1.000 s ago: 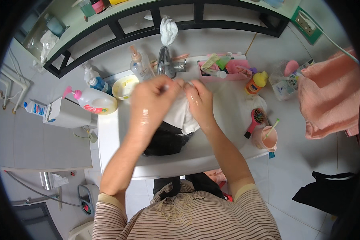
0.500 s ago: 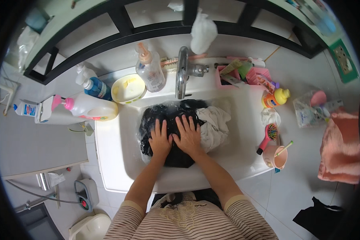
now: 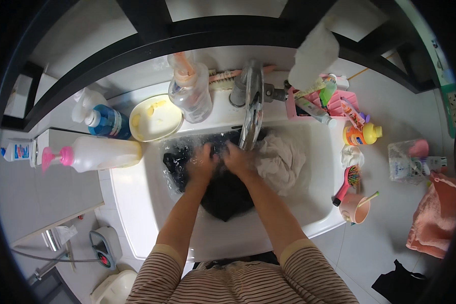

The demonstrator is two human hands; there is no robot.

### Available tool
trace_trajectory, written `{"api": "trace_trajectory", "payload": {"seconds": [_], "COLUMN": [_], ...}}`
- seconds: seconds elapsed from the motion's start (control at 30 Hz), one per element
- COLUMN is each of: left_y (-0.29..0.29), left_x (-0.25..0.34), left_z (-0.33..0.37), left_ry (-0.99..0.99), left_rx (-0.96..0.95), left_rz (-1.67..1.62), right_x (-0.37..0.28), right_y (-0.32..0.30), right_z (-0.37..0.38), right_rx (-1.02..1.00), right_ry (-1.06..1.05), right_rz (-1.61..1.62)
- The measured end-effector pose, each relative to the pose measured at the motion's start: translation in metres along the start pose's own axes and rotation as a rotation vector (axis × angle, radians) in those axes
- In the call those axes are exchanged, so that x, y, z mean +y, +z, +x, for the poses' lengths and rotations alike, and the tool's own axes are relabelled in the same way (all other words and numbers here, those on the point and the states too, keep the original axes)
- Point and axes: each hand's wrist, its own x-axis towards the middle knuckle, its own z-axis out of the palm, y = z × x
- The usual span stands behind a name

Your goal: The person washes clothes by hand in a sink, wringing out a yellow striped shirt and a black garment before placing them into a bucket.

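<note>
Dark wet cloth (image 3: 227, 197) lies bunched in the white sink (image 3: 175, 223), in water with bubbles along its left side. My left hand (image 3: 201, 164) is closed on its upper part, fingers bent down into the folds. Close beside it, my right hand (image 3: 239, 162) also grips the black cloth, just below the tap spout. Motion blurs both hands, and their fingertips are partly sunk in the cloth. Against the right side of the black cloth rests a crumpled whitish cloth (image 3: 281, 164), untouched by my fingers. The metal tap (image 3: 252, 106) reaches out over the basin.
On the left rim stand a pink-pump bottle (image 3: 106, 152), a blue bottle (image 3: 111, 121), a soap dish (image 3: 156, 117) and a clear pump bottle (image 3: 190, 99). Rightward are a pink basket (image 3: 334, 104), a yellow-capped bottle (image 3: 362, 134), a hairbrush (image 3: 347, 185) and a pink cup (image 3: 354, 209).
My hands have gone from lying flat with fingers spread to bent fingers in the black cloth. The head view has shifted, with the tap and black rail now looking nearer.
</note>
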Motion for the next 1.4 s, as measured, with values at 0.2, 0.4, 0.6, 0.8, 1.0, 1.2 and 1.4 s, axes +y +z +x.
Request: {"api": "trace_trajectory", "payload": {"seconds": [0.2,0.4,0.6,0.8,1.0,1.2,1.4], "left_y": [-0.011,-0.052,-0.023,-0.061,-0.036,0.009,0.039], "left_x": [-0.006,0.142,0.117,0.062,0.056,0.046,0.058], "left_z": [0.004,-0.053,-0.039,-0.068,-0.107,-0.088,-0.068], "left_ry": [-0.583,-0.029,0.169,0.299,0.429,0.363,0.18], "left_rx": [0.103,0.242,0.347,0.031,-0.236,0.049,-0.059], "left_rz": [-0.983,-0.615,-0.324,-0.455,0.029,0.01,-0.048], "right_x": [0.004,0.097,0.108,0.108,0.067,0.057,0.065], "right_y": [-0.024,0.038,0.017,-0.1,-0.075,-0.028,-0.018], "right_z": [-0.008,0.013,-0.048,-0.118,-0.094,-0.079,-0.021], "right_rx": [-0.149,-0.23,0.17,0.058,0.36,0.398,-0.03], "right_ry": [0.038,-0.077,0.103,0.06,-0.353,-0.396,-0.314], "right_rz": [0.923,2.055,1.216,0.896,0.162,-0.127,-0.184]}}
